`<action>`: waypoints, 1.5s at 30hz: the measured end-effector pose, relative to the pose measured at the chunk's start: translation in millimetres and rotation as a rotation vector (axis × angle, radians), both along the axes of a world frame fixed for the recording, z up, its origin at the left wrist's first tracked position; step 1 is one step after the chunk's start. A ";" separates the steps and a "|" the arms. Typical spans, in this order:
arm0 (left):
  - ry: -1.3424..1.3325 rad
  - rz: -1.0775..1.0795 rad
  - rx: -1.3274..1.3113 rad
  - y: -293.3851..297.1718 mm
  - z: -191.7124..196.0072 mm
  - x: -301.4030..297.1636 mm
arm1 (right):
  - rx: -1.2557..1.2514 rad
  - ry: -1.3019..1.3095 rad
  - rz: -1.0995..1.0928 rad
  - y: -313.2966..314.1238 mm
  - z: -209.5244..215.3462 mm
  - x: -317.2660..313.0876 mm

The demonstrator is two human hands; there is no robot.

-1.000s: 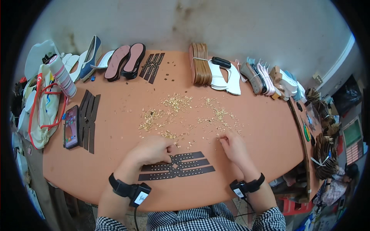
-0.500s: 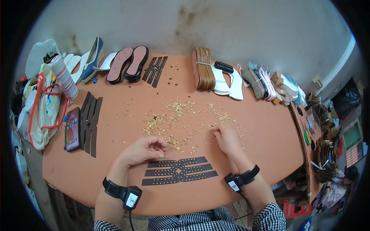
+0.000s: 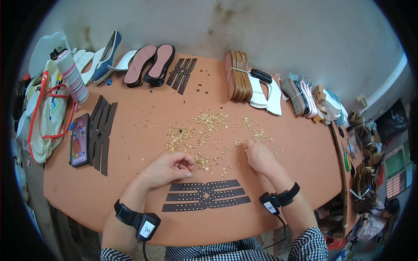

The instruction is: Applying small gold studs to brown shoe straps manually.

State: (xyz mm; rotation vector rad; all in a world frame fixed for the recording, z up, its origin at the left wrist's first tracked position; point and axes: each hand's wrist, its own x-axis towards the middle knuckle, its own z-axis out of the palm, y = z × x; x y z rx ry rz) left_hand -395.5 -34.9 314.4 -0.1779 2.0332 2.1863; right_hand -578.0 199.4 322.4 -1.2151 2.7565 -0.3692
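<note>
A dark strap piece (image 3: 206, 195) with several slotted arms, rows of pale studs and a diamond-shaped centre lies flat in front of me. Just above its left arms rests my left hand (image 3: 173, 167), with fingers curled in and thumb against them; whatever is inside is hidden. Loose small gold studs (image 3: 211, 120) are scattered over the middle of the table. At their right-hand side my right hand (image 3: 260, 155) has its fingertips pinched together close to the tabletop, and I cannot make out what they hold. Both wrists carry black straps with small boxes.
On the brown table (image 3: 300, 174), more dark strap pieces (image 3: 102, 135) lie left beside a phone (image 3: 80, 140). Shoe soles (image 3: 140, 65), a blue wedge shoe (image 3: 108, 58), a bundle of brown strips (image 3: 237, 76) and white cut-outs (image 3: 273, 99) line the back. A person (image 3: 376, 219) sits far right.
The view has tilted a little, so the whole table appears slightly turned. Both hands keep nearly the same places by the studs and the strap piece.
</note>
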 end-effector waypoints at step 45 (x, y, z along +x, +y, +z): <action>0.278 -0.032 -1.029 53.2 17.8 5.4 | -0.256 -0.201 0.007 58.6 15.5 137.1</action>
